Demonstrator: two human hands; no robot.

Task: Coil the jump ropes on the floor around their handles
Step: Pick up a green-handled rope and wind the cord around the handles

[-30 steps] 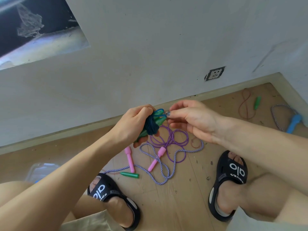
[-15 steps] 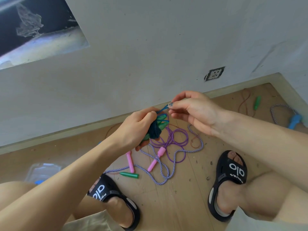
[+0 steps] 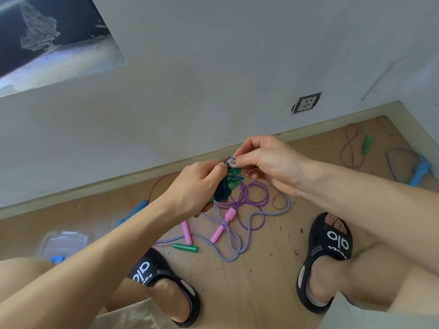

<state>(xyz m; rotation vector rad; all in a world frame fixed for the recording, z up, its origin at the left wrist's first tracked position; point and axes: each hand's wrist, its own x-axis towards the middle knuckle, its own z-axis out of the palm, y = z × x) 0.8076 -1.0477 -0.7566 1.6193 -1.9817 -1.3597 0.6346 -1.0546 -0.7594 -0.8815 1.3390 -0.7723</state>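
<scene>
My left hand (image 3: 193, 186) grips a pair of green handles (image 3: 234, 178) wound with dark blue rope (image 3: 223, 192), held above the floor. My right hand (image 3: 266, 162) pinches the blue rope's loose end (image 3: 230, 160) just above the handles. On the floor below lie a purple rope (image 3: 251, 198) with two pink handles (image 3: 223, 224), a purple-and-white striped rope (image 3: 235, 245) and a loose green handle (image 3: 185, 247).
At the far right lie a red rope (image 3: 349, 148) with a green handle (image 3: 367, 144) and a striped rope with a blue handle (image 3: 420, 173). A blue handle (image 3: 139, 207) and a clear plastic container (image 3: 63, 243) lie left. My sandalled feet (image 3: 325, 257) flank the ropes; a wall stands ahead.
My right hand pulled the blue rope end up, then brought it back down close to the handles. My left hand stays around the wound bundle, a little lower.
</scene>
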